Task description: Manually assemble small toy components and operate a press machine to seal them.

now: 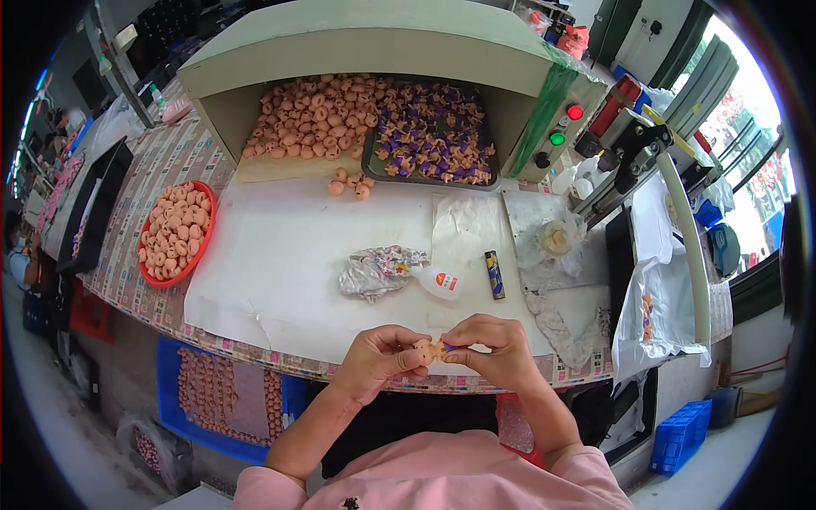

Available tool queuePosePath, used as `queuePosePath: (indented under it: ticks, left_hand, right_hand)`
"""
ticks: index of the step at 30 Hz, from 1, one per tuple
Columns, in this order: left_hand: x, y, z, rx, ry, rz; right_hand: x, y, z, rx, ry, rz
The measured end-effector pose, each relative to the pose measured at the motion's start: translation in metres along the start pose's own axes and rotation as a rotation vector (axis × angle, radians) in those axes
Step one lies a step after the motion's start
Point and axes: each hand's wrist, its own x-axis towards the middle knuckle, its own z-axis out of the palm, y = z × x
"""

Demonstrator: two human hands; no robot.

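Just past the table's front edge, my left hand (pixel 374 364) pinches a small peach-coloured doll head (pixel 424 352). My right hand (pixel 500 350) grips a little purple and peach doll body (pixel 447 346) between thumb and fingers. Head and body meet between the hands; whether they are joined cannot be made out. Beyond my hands, on the white sheet (pixel 280 255), lie a white squeeze bottle (pixel 437 282) and a crumpled foil piece (pixel 374 276). A dark blue and yellow tube (pixel 495 274) is to their right.
A booth (pixel 365 47) at the back shelters piled doll heads (pixel 314 115) and a dark tray (pixel 433 180) of purple doll bodies. Loose heads (pixel 350 183) lie before it. At left stands a red basket (pixel 210 234) of heads; at right, a press-like machine (pixel 633 157).
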Motion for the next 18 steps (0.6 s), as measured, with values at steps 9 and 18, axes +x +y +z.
queuePosePath:
  ticks: [9, 18]
  left_hand:
    - [0.007, 0.009, 0.010, 0.261, -0.043, 0.094]
    - [0.013, 0.002, 0.007, 0.056, -0.099, -0.111]
  right_hand:
    - [-0.008, -0.015, -0.003, -0.179, 0.059, -0.082]
    - [-0.008, -0.001, -0.013, -0.132, -0.023, -0.101]
